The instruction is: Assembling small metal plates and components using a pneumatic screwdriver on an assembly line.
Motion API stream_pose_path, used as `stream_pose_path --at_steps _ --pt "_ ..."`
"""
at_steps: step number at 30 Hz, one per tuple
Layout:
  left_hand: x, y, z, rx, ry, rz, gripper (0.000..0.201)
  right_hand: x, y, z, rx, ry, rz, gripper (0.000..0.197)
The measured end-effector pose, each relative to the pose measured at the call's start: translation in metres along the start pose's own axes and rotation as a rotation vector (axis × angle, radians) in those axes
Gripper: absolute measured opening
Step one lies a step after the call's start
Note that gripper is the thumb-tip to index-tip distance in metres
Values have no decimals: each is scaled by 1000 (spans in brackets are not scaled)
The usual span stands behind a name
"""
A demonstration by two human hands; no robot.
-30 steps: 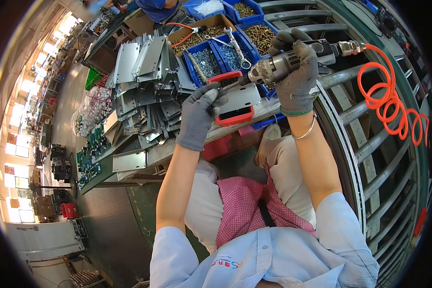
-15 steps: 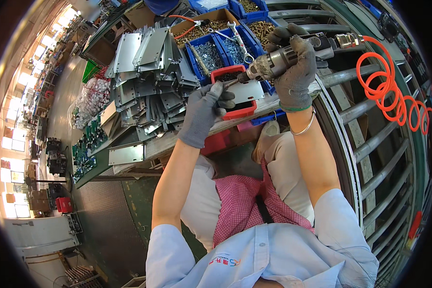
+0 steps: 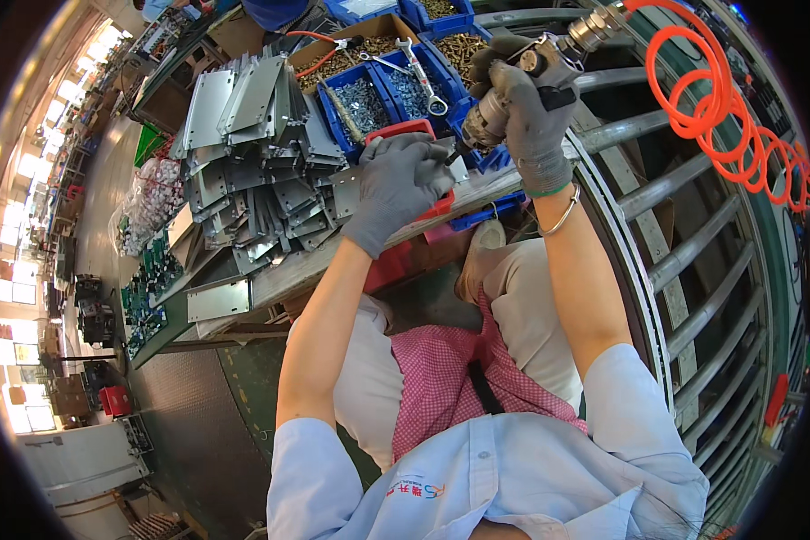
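A metal air screwdriver (image 3: 488, 120) is gripped in my right hand (image 3: 533, 121), which wears a grey glove. Its nose points down and left toward a flat metal plate (image 3: 459, 169) at a red tray (image 3: 403, 129). My left hand (image 3: 398, 184), also gloved, lies palm down over the tray with its fingers curled round the tool's tip area. Those fingers hide the tip and whatever they hold. An orange coiled air hose (image 3: 697, 112) runs from the tool's rear fitting to the right.
A tall pile of bent metal plates (image 3: 252, 153) stands to the left on the bench. Behind the tray are blue bins (image 3: 342, 121) of screws, with wrenches (image 3: 420, 76) across them. A roller conveyor (image 3: 666, 180) fills the right side. Green circuit boards (image 3: 148, 288) lie far left.
My left hand has turned palm down and moved over the tray, covering the tool's tip. My right hand has tipped the screwdriver more steeply, its rear end higher. The view has shifted slightly.
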State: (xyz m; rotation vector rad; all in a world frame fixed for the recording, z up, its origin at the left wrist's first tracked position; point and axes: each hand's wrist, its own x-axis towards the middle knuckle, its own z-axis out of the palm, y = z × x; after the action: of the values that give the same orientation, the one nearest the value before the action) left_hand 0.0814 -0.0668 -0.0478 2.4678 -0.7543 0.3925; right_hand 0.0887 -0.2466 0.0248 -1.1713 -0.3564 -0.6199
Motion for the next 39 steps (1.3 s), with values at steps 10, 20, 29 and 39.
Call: stream_pose_path --at_steps 10,20,29,39 --pt "0 5 -4 63 -24 -35 50 1 -13 3 -215 -165 -110 22" --pt "-1 9 -4 82 -5 -27 52 12 -1 26 -373 -290 -109 19" --pt "-2 8 -6 57 -11 -36 53 11 -9 28 -276 -280 -80 22" --pt "52 -33 -18 374 348 -150 22 -8 -23 12 134 -8 -378 27"
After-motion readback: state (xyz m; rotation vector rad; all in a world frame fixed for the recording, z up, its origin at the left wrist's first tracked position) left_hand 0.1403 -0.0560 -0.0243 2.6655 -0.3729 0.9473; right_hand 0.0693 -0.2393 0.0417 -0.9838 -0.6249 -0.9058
